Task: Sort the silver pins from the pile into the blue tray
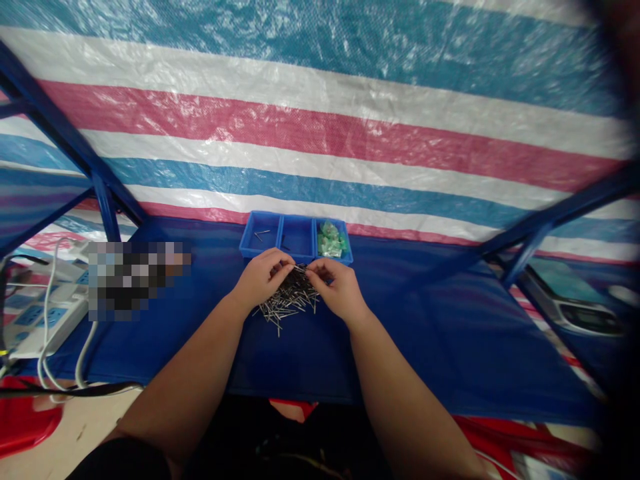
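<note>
Metal pins (pixel 286 300) are heaped on the blue table (pixel 300 363), and at the heap's far side narrow pinches are formed by the left hand (pixel 264 277) and right hand (pixel 339 285); whether pins are gripped cannot be told. Just beyond, green plastic (pixel 331 239) is held in the tray's (pixel 303 235) right compartment.

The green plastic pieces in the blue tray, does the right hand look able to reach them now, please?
Probably yes: the right hand is close to the near side of the blue tray, and nothing visible covers the green plastic pieces, though that hand is busy at the metal pins.
</note>
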`<control>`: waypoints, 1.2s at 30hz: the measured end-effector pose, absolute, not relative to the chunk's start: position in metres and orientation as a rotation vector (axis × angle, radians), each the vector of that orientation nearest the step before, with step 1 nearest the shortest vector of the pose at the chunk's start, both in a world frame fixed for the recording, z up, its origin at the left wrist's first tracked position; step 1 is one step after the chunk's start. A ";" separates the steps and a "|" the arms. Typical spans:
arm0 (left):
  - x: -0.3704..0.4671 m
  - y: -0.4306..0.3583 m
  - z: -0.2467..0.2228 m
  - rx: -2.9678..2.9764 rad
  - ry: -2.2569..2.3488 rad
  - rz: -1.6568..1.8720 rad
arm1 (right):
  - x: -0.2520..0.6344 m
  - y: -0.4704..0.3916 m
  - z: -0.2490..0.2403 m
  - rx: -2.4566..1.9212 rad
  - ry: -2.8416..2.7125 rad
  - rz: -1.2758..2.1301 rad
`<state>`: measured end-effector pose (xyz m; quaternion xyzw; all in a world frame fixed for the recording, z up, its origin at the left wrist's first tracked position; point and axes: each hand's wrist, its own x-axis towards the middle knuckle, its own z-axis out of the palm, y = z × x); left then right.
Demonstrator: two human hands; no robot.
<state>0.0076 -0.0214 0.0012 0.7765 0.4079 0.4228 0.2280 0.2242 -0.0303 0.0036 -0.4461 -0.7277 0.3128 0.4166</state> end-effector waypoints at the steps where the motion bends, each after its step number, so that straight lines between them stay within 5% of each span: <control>1: 0.007 -0.021 0.002 2.101 1.168 1.249 | 0.224 -0.030 0.002 -1.122 -1.790 0.785; 7: -0.003 -0.016 -0.002 1.827 1.632 1.683 | 0.224 -0.029 -0.002 -1.143 -1.760 0.798; 12: -0.012 -0.005 -0.008 1.734 1.809 1.603 | 0.223 -0.030 0.000 -1.159 -1.831 0.810; 27: 0.009 -0.022 0.000 2.237 1.066 1.022 | 0.218 -0.027 -0.006 -1.095 -1.724 0.928; 36: 0.009 -0.024 0.003 2.220 1.132 1.197 | 0.217 -0.027 -0.012 -1.041 -1.659 0.995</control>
